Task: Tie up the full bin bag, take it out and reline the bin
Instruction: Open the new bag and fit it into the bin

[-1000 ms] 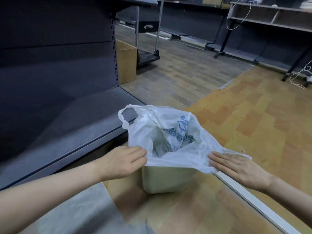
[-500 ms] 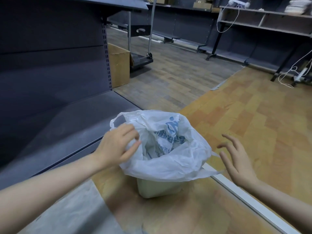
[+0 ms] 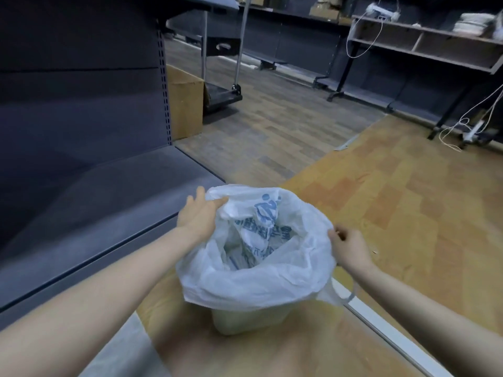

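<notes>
- Head view looks down on a small pale bin (image 3: 246, 321) standing on the wooden floor (image 3: 408, 213), just beside the low front edge of a dark grey shelf unit (image 3: 114, 202).
- A white plastic bag (image 3: 261, 284) with blue printing lines the bin; its mouth stands open and its top is folded outward, draping over the rim so that only the bin's lower wall shows.
- Inside the bag, crumpled white and blue material is visible; what it is cannot be told.
- The left hand (image 3: 197, 217) is at the far-left edge of the bag's mouth, its fingers curled over the plastic and gathering it, thumb raised beside the rim.
- The right hand (image 3: 349, 247) is at the right edge of the bag, fingers curled in, pinching the plastic there.
- One bag handle loop (image 3: 351, 296) hangs down on the right side, below the right wrist.
- A white strip (image 3: 381, 325) runs along the floor just right of the bin, toward the bottom-right corner of the view.
- Farther off, a cardboard box (image 3: 185, 104) sits against the end of the shelf unit, with a black platform trolley (image 3: 223, 93) just beyond it.
- Along the far right, open shelving (image 3: 424, 47) carries white cables, and more cable and a power strip (image 3: 473, 130) lie on the floor below it.
</notes>
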### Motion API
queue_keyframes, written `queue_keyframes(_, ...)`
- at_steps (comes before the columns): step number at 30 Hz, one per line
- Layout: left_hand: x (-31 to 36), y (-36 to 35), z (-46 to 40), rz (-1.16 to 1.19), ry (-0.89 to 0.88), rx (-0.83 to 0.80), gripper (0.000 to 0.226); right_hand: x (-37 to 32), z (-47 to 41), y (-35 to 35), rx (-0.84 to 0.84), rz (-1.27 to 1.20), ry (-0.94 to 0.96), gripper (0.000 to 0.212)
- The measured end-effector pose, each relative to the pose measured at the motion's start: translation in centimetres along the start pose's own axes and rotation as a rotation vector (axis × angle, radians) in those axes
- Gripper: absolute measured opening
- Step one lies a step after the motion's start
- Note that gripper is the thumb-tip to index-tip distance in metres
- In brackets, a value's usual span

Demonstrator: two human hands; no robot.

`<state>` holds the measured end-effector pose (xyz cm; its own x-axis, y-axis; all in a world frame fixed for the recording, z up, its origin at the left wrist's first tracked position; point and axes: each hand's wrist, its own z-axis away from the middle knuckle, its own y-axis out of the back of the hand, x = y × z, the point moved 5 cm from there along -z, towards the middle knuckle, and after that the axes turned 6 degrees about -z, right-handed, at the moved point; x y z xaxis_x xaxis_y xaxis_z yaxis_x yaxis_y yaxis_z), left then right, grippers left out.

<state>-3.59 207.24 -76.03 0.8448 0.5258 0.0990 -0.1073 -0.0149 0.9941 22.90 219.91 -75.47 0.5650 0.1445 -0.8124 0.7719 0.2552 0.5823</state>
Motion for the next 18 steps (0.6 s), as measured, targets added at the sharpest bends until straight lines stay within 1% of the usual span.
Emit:
queue_keyframes(2,-0.2,0.1,0.5,0.056,0.073,-0.018,0.073,-1.3,-1.4,1.6,0.121,0.093,0.105,0.028)
queue_keyframes(4,-0.9,0.1,1.0,0.069,0.160,-0.047,0.066,-2.2,-2.5,2.3,0.175,0.176,0.124,0.015)
queue_keyframes(5,-1.2,0.1,1.4,0.048,0.187,-0.050,0.056,-2.2,-3.0,2.2,0.162,0.237,0.109,0.015)
queue_keyframes(7,-1.8,0.4,2.3,-0.016,0.214,-0.049,0.035,-1.5,-3.6,0.9,0.070,0.345,0.049,0.024)
queue_keyframes(9,-2.3,0.6,3.3,-0.061,0.236,-0.078,0.030,-1.4,-3.0,-0.4,0.036,0.323,0.040,0.035)
queue_keyframes(12,-3.0,0.4,4.2,-0.082,0.257,-0.106,0.032,-3.1,0.2,-1.2,0.157,0.201,0.174,0.061)
queue_keyframes(13,-3.1,0.2,4.4,-0.088,0.258,-0.109,0.034,-3.3,1.4,-1.8,0.139,0.153,0.153,0.072)
queue_keyframes(14,-3.2,0.0,4.6,-0.090,0.260,-0.114,0.038,-2.8,2.4,-2.8,0.079,0.103,0.076,0.083)
queue_keyframes(15,-3.3,-0.1,4.8,-0.084,0.265,-0.119,0.045,-1.9,3.3,-3.8,0.003,0.053,-0.029,0.089)
queue_keyframes(16,-3.4,-0.1,4.9,-0.074,0.275,-0.124,0.054,-1.0,3.8,-4.7,-0.063,-0.002,-0.124,0.086)
queue_keyframes(18,-3.8,0.1,4.9,-0.025,0.307,-0.150,0.069,-0.4,3.4,-5.3,-0.127,-0.071,-0.209,0.056)
